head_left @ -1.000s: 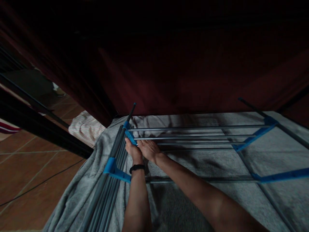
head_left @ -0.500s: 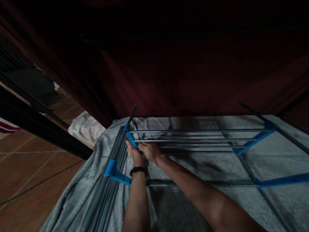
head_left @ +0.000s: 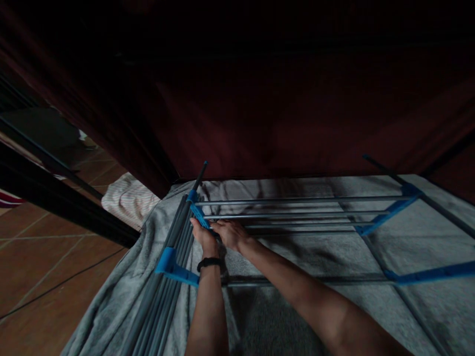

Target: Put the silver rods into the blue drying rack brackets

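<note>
A partly assembled rack of grey metal tubes [head_left: 297, 200] and blue plastic brackets lies before me. My left hand [head_left: 205, 237], with a dark band at the wrist, is closed around the far left blue bracket [head_left: 199, 212]. Beside it, my right hand [head_left: 229, 233] grips the end of a tube where it meets that bracket; the fingertips are partly hidden. Several tubes span from this bracket to the far right blue bracket [head_left: 389, 213]. Nearer me, a lower left blue bracket [head_left: 176, 268] and a lower right blue bracket [head_left: 434, 273] are joined by another tube.
A bundle of loose grey tubes [head_left: 158, 306] lies along the left. Beneath everything is a grey blanket [head_left: 107, 296]. A dark red panel [head_left: 260, 123] rises behind. To the left are a striped cloth [head_left: 128, 200], a dark bar [head_left: 74, 198] and a cable [head_left: 63, 282] on the tiled floor.
The view has shifted very slightly, so things sit a little further left. Both hands keep their places at the far left bracket.
</note>
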A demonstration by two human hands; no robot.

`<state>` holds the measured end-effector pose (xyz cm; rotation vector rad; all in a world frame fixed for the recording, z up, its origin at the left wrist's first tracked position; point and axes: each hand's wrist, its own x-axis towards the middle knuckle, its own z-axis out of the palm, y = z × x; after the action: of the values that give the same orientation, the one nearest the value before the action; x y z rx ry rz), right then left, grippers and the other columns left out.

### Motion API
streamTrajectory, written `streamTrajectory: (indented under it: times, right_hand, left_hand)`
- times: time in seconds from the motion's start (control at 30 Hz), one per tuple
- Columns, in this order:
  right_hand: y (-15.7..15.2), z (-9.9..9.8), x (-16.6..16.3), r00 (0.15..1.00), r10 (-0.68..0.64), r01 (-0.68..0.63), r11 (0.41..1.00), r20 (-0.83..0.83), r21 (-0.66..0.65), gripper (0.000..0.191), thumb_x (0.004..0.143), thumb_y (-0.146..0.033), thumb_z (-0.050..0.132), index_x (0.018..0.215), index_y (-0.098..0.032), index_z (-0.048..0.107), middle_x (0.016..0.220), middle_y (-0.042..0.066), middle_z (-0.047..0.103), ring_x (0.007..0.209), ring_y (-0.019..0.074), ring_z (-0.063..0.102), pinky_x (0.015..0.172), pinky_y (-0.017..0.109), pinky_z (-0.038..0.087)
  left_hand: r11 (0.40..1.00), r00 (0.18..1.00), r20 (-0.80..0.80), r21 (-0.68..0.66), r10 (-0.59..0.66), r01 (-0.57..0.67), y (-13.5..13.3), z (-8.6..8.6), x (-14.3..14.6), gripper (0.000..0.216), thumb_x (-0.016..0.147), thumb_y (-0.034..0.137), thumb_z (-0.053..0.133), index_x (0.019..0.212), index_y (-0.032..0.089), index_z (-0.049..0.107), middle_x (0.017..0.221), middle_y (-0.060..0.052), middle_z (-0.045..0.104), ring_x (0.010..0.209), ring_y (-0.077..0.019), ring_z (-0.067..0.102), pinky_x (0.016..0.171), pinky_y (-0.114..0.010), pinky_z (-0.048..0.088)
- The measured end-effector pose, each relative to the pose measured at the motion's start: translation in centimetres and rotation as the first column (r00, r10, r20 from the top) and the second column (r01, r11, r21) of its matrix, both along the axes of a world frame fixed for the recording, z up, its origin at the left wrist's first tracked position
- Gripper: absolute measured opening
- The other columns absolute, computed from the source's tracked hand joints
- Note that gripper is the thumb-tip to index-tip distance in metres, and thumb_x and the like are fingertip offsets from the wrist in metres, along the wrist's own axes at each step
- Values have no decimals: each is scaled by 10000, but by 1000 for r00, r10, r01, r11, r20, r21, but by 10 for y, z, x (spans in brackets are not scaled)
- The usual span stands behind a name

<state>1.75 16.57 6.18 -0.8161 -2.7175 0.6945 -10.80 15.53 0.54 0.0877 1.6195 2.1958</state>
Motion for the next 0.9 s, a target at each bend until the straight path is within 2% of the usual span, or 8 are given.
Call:
streamTrajectory:
  times: [0.1, 0.2, 0.3, 0.4, 0.57, 0.73, 0.9]
  right_hand:
    - [-2, 2, 1, 1000, -22, 22, 1000, 3, 8, 362, 1148, -260, 499, 1382, -317, 770, 1440, 25, 815, 1265, 217, 776, 1088, 333, 588]
    - [-4, 2, 3, 995, -96, 95, 995, 24, 42, 347, 1154, -316, 544, 1445, -285, 730, 1411, 54, 827, 1260, 238, 778, 1087, 357, 593]
    - [-5, 1, 4, 988, -148, 145, 986, 34, 80, 289, 1138, -315, 607, 1377, -253, 755, 1398, 69, 829, 1280, 244, 767, 1094, 353, 587]
    - [-4, 0, 3, 992, -129, 127, 989, 11, 80, 232, 1117, -276, 651, 1301, -259, 790, 1358, 56, 841, 1272, 232, 769, 1083, 338, 590]
    - [-2, 2, 3, 995, -104, 104, 993, 4, 51, 259, 1113, -238, 641, 1314, -223, 804, 1352, 77, 846, 1248, 262, 778, 1061, 373, 608]
    - [2, 2, 1, 995, -88, 85, 994, 38, 68, 265, 1133, -294, 624, 1329, -235, 793, 1373, 69, 842, 1240, 239, 779, 1056, 357, 609]
    - [2, -1, -4, 990, -114, 104, 988, 88, 111, 266, 1146, -362, 605, 1334, -255, 759, 1401, 54, 823, 1297, 216, 749, 1121, 350, 581]
  left_hand:
    - [1000, 1000, -4, -7, 0, 0, -1, 0, 1, 686, 904, 894, 611, 690, 252, 500, 653, 58, 510, 591, -124, 471, 599, -290, 426]
    - [1000, 1000, 2, -18, -7, 7, -1, 0, 3, 671, 923, 877, 577, 683, 254, 506, 647, 48, 521, 582, -134, 490, 599, -300, 436]
    - [999, 1000, 13, -47, -16, 16, 0, 0, 2, 661, 955, 850, 519, 674, 252, 516, 640, 34, 532, 579, -147, 501, 595, -306, 438]
    - [998, 1000, -7, -51, -27, 27, 1, -2, 1, 688, 927, 890, 517, 668, 253, 509, 631, 37, 517, 578, -150, 497, 602, -310, 434]
    - [998, 998, -41, -37, -47, 45, -1, -3, 2, 711, 878, 941, 541, 674, 260, 505, 640, 43, 506, 584, -148, 499, 613, -316, 431]
    - [997, 998, -40, -62, -56, 53, 0, -1, 4, 684, 897, 914, 510, 680, 266, 499, 642, 38, 508, 579, -153, 499, 606, -318, 434]
    - [997, 994, -109, -77, -18, 10, 1, -6, -1, 653, 915, 878, 513, 715, 256, 540, 674, 25, 533, 606, -156, 503, 590, -311, 424]
